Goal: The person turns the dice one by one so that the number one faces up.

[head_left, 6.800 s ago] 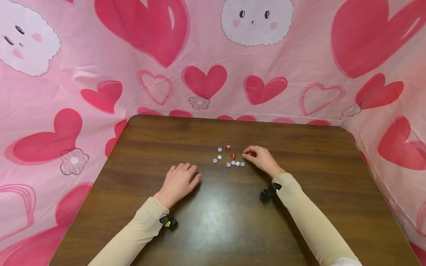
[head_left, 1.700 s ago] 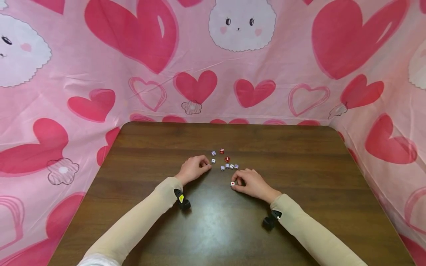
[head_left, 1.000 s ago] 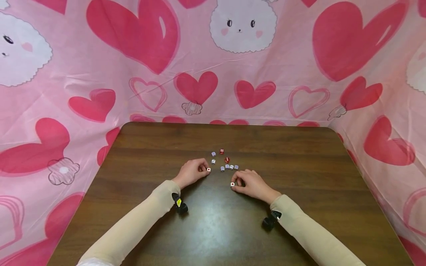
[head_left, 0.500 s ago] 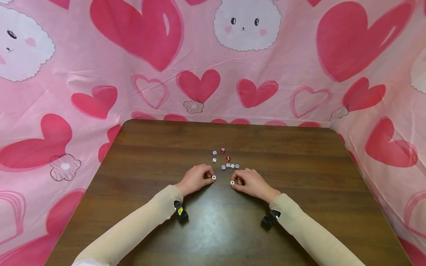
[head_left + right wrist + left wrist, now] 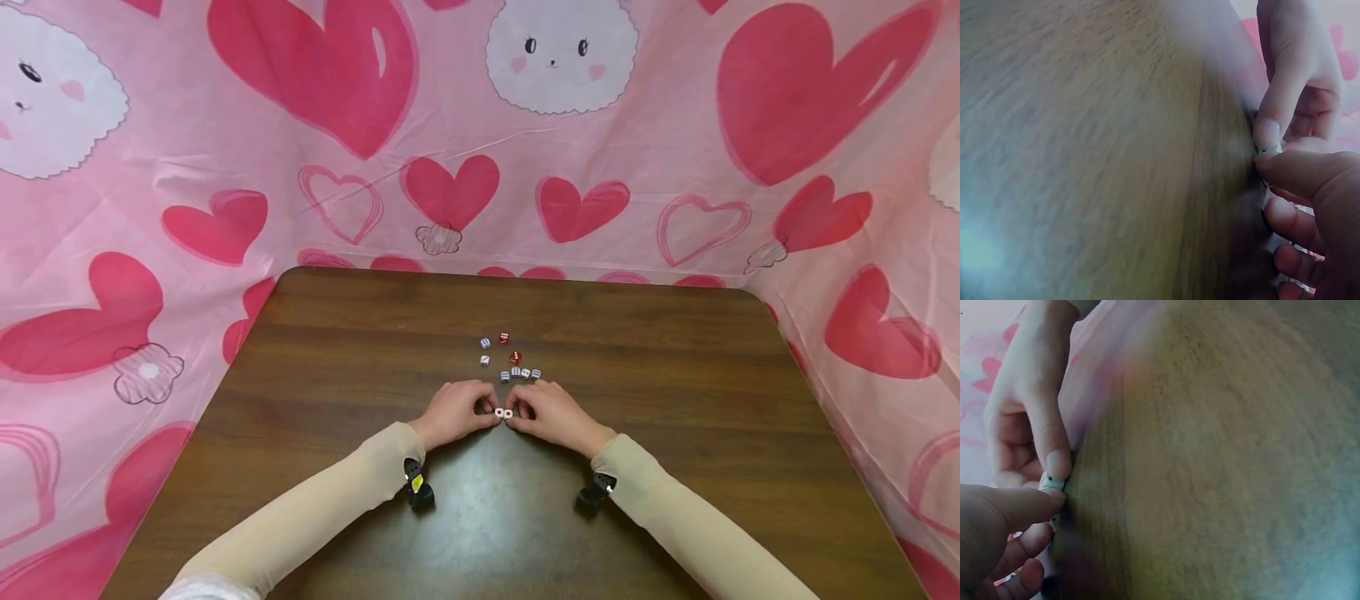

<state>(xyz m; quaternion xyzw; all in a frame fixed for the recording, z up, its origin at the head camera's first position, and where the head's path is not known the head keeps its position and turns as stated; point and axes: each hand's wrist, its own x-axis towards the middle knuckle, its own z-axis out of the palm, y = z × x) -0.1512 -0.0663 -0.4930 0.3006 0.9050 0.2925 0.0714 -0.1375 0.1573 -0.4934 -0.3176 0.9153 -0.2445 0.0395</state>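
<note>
My left hand [image 5: 456, 411] pinches a white die [image 5: 499, 412] between thumb and fingers, a red dot on its upward face. From the other side, my right hand [image 5: 557, 414] pinches a second white die [image 5: 508, 414], also red-dotted on top. The two dice sit side by side, right up against each other, low over the brown table [image 5: 480, 517]. In the left wrist view the fingertips of both hands meet round a white die [image 5: 1052, 482], mostly covered by the thumbs.
Just beyond the hands, several white dice [image 5: 515, 372] stand in a short row. Farther back are two red dice [image 5: 516, 357] and two more white dice [image 5: 484, 361]. Pink heart-printed cloth [image 5: 345, 125] surrounds the table's far and side edges.
My right hand, off to the right of the dice earlier, has come nearer me with its die. My left hand has picked up a die from the group and brought it rightward against the other.
</note>
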